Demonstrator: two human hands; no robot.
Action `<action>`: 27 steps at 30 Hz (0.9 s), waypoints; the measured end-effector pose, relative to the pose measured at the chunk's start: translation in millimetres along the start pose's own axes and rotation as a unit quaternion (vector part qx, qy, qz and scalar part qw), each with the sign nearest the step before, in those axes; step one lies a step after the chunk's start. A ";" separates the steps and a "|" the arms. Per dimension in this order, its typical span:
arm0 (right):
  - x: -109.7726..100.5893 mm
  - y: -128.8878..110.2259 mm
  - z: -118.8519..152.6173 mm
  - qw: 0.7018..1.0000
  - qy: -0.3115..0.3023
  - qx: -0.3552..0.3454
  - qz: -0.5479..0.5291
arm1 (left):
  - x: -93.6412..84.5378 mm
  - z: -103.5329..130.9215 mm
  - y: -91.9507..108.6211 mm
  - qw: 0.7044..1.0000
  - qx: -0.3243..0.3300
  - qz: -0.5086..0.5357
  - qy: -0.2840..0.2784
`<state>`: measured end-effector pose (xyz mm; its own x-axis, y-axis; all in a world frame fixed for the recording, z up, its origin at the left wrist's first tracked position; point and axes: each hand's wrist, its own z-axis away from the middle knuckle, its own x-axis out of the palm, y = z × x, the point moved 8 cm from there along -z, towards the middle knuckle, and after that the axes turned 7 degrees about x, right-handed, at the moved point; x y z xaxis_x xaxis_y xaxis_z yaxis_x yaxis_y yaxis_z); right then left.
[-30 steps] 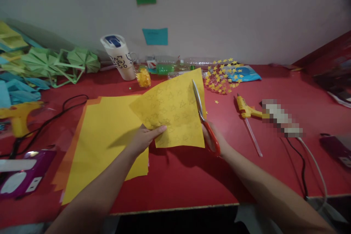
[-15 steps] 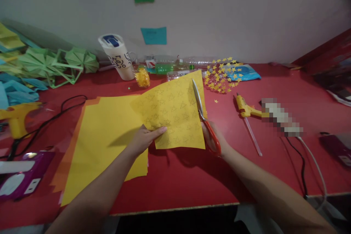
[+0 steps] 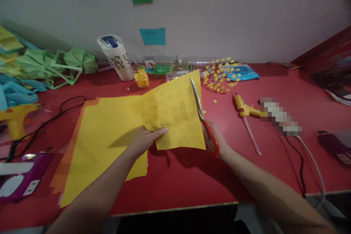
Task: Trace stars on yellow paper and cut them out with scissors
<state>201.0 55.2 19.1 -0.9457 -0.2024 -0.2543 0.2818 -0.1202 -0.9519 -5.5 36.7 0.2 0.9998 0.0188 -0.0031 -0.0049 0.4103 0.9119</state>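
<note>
My left hand [image 3: 145,139] pinches the lower left part of a yellow paper sheet [image 3: 175,117], its thumb lying on the front. Rows of small stars are drawn in pencil across this sheet, which is lifted off the table and bends a little. At the sheet's right edge, my right hand [image 3: 216,139] grips red-handled scissors [image 3: 210,133]; its fingers are partly hidden behind the handles and paper. The long blades lie over the right side of the sheet, pointing up and away. To the left lies a stack of yellow and orange paper [image 3: 106,124].
A yellow glue gun [image 3: 242,106] with a clear stick lies right, near a blurred-out object [image 3: 281,117]. Cut stars [image 3: 219,76] cluster at the back by plastic bottles [image 3: 164,68]. A white tumbler [image 3: 116,58], folded green paper [image 3: 38,62] and another glue gun [image 3: 18,119] are left.
The scissors' blades have come closer together along the paper's right edge. Both hands stay almost in the same place, and the view has shifted slightly.
</note>
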 end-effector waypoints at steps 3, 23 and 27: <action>-2.1 -5.7 0.7 1.000 0.007 -0.006 -0.017 | 1.3 1.9 0.6 1.000 -0.003 -0.006 0.000; -7.1 -12.0 -1.5 1.000 0.014 0.004 -0.011 | 5.0 2.9 -2.5 1.000 -0.013 -0.012 -0.015; -6.7 -15.3 -1.1 0.999 0.000 0.043 -0.005 | 3.1 0.8 -1.5 1.000 -0.010 -0.009 -0.007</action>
<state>202.9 59.5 35.2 -0.9487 -0.2002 -0.2447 0.2850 -0.2062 -0.9361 -2.4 35.4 -0.8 0.9999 -0.0018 -0.0139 0.0133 0.4278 0.9038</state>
